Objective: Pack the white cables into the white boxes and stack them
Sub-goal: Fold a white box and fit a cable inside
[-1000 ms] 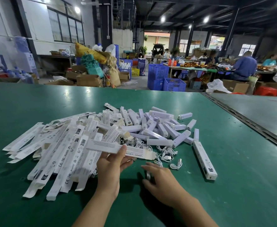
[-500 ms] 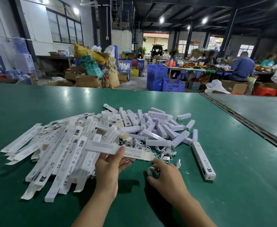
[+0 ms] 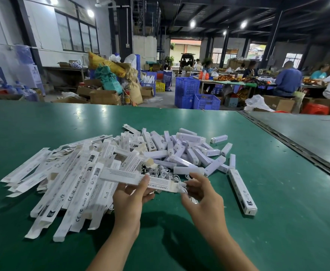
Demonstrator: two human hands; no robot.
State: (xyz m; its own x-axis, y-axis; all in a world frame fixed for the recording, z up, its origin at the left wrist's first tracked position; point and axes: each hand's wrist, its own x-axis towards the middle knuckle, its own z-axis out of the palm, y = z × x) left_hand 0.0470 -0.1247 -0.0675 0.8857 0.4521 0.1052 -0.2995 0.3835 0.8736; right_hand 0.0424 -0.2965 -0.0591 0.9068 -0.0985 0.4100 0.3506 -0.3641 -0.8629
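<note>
Currently the left hand (image 3: 129, 202) grips a long, narrow white cardboard box (image 3: 121, 176) just above the green-topped work table (image 3: 287, 222), thumb on top and fingers curled underneath. The right hand (image 3: 203, 196) pinches a thin white coiled cable (image 3: 182, 186) between thumb and fingertips at the box's right-hand end. Whether the cable is already partly inside, I cannot tell.

Risks, as I judge them:
- The coil is wider than the box mouth looks, so loops could catch on the end flap and crumple it.
- The box is held only near its middle, so a firm push from the right could swing or bend it.
- A knot of loose white cables (image 3: 165, 172) lies just behind the hands, and a trailing loop might drag others along.
- The spread of flat, unfilled white carton sleeves (image 3: 68, 184) lies close by the left wrist and is easily scattered.
- No stack is visible: one closed long white box (image 3: 242, 192) lies alone to the right, near a heap of short white rectangular blocks (image 3: 187, 151).

Writing: the held box reads "SMART SENSOR" (upside down from here), and its fine print is illegible. The flat sleeves show "RoHS", "CE", "FC" and a recycling mark.
</note>
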